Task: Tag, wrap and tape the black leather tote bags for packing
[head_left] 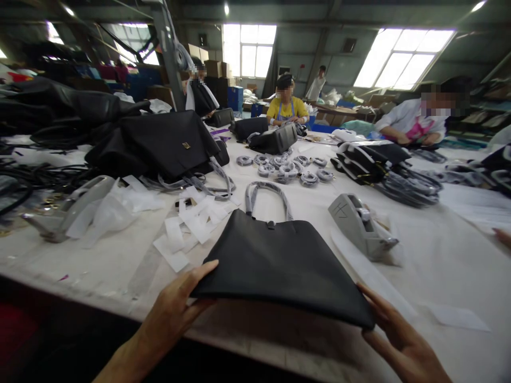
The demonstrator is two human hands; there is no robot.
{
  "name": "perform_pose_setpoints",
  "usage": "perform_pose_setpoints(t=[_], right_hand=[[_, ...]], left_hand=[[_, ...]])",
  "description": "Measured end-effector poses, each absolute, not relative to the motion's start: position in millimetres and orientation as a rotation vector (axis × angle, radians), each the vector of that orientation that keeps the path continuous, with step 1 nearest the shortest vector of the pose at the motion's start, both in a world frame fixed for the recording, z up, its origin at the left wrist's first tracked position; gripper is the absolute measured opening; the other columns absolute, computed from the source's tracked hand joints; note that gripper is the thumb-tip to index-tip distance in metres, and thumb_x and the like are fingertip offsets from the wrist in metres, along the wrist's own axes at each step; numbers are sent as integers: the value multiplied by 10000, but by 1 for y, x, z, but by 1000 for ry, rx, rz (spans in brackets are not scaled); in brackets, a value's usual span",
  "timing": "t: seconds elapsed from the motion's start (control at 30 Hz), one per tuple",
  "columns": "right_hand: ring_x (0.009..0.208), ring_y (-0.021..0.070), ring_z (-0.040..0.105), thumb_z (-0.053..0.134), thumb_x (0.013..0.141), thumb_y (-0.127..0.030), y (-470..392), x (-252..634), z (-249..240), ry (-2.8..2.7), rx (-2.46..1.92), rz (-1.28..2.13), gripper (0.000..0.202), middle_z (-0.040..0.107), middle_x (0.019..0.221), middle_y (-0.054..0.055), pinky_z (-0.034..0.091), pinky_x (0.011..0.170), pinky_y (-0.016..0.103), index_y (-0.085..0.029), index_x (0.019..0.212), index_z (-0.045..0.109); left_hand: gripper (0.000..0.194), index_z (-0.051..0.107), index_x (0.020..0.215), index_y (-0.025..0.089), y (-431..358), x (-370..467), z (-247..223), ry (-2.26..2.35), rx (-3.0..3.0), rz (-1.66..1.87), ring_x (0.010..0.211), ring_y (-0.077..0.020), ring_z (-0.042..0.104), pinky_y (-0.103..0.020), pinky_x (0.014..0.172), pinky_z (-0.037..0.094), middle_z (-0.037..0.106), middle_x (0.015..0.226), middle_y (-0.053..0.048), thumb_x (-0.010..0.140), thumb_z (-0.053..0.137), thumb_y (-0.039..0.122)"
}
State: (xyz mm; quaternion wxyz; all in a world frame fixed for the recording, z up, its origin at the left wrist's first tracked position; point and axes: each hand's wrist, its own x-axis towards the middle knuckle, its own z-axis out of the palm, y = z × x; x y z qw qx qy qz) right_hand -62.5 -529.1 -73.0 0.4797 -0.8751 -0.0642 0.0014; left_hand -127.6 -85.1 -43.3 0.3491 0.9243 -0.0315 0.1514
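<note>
A black handbag point(279, 260) lies flat before me at the table's near edge, its wrapped handle point(268, 187) pointing away. My left hand point(179, 298) grips the bag's near left corner, thumb on top and fingers beneath. At the near right corner, my right hand point(399, 332) holds the edge between thumb and fingers. The bag's near edge is raised a little off the table. Left of the bag lie loose white paper pieces point(195, 226). To its right stands a grey tape dispenser point(355, 223).
Another dispenser point(75, 207) stands at left beside a large black bag point(159, 138). Coiled wrapped straps point(287, 170) lie mid-table. Stacked black pieces point(371, 159) sit to the right. Co-workers are at the far side, one in a yellow top point(286, 109). Another person's fingers point(502, 236) show at the right edge.
</note>
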Motion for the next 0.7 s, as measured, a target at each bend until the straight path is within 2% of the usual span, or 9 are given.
perform_pose_setpoints(t=[0.07,0.13,0.23,0.3,0.37,0.47,0.5,0.57,0.7], right_hand=[[1260,311,509,629,833,-565,-522,-55,-55,-99,-2104,-62,617,546,1378,40,497,1008,346,-294,1379,529],[1228,310,540,599,825,-615,-515,-47,-39,-78,-2111,-98,611,591,1326,47,529,957,330,-289,1340,562],[1124,304,608,574,796,-687,-504,-36,-30,-69,-2165,-1,591,675,1178,61,557,863,295,-246,1180,659],[1000,294,651,493,827,-723,-497,-29,-37,-60,-2200,212,586,719,993,66,558,794,286,-196,974,704],[790,278,670,394,842,-765,-491,-24,-49,-40,-2235,429,658,699,761,60,548,652,293,-174,772,675],[585,245,621,305,858,-776,-489,-17,-68,-31,-2388,508,690,616,574,41,490,531,302,-194,623,593],[582,241,620,298,877,-752,-491,-16,-72,-70,-2463,478,674,615,573,41,489,547,304,-201,618,588],[608,247,633,296,911,-701,-494,-13,-74,-193,-2634,383,638,632,604,50,496,589,320,-213,649,614],[712,307,662,359,903,-702,-488,-8,-49,-402,-2952,-30,582,693,789,103,518,646,400,-219,889,683]], left_hand=[[456,635,1196,268,-86,-113,-22,54,2299,188,785,-182,672,-207,685,527,708,1079,-23,798,666,487],[451,676,1034,202,-87,-99,-12,124,2206,-73,672,-170,632,-202,585,481,705,851,-18,823,583,590],[610,658,833,156,-85,-81,-19,142,2194,-407,588,-182,586,-229,523,417,629,649,-22,874,375,695],[668,656,762,157,-83,-72,-27,183,2368,-501,625,-210,601,-263,570,415,635,657,-45,887,301,709],[616,669,763,170,-86,-67,-29,246,2631,-459,747,-253,633,-306,656,428,669,749,-69,906,334,666],[344,669,1006,199,-103,-67,-23,142,2932,-49,979,-276,614,-368,819,439,676,1024,-84,940,467,470],[285,644,1092,210,-111,-68,-22,-5,2969,110,1052,-269,587,-382,886,425,651,1117,-83,936,509,407],[302,598,1187,227,-130,-67,-25,-314,2985,264,1097,-260,553,-399,946,400,614,1190,-79,912,580,353],[244,609,1085,204,-158,-53,-48,-488,3041,178,944,-256,565,-418,844,428,621,1020,-64,901,602,364]])
